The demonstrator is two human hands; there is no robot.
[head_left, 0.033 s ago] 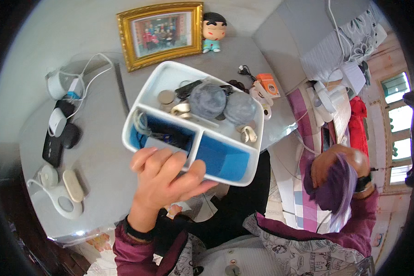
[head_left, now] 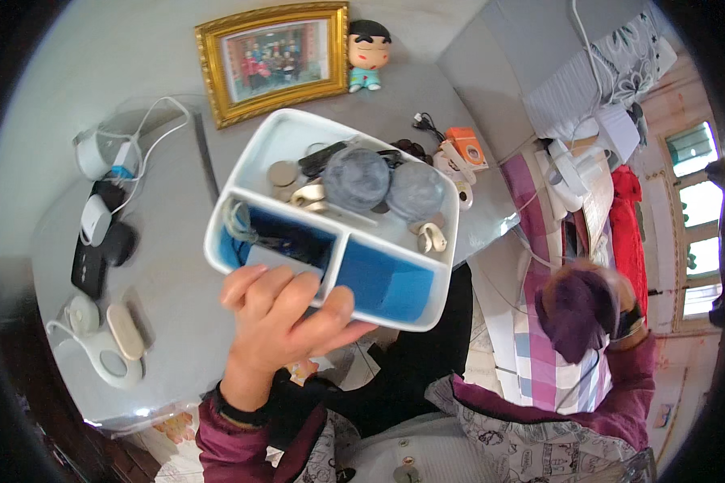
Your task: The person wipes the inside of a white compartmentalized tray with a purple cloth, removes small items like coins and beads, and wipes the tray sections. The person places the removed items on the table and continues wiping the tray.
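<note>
My left hand [head_left: 278, 318] grips the near wall of a white divided storage box [head_left: 336, 270] and holds it tilted above the desk. In the box's long far compartment lie two grey, dusty-looking balls [head_left: 356, 179], coin-like discs [head_left: 283, 173], metal rings or clasps [head_left: 432, 238] and dark small items. The near left compartment, blue inside, has a coiled cable [head_left: 238, 221] and a grey flat piece. Nothing shows in the near right blue compartment [head_left: 387, 278]. Out to the right, my right hand [head_left: 618, 290] clutches a bunched purple cloth [head_left: 573, 318], which hides most of its fingers.
At the desk's back stand a gold picture frame [head_left: 209, 72] and a cartoon figurine [head_left: 368, 56]. Chargers, cables and a black power bank [head_left: 89, 266] lie left, near a white handheld device [head_left: 113, 366]. An orange box [head_left: 466, 149] sits right. A checked cloth [head_left: 532, 354] covers a surface beyond.
The purple cloth has swung and bunched up, shifting slightly left with my right hand. The box sits slightly further left in view, still in my left hand.
</note>
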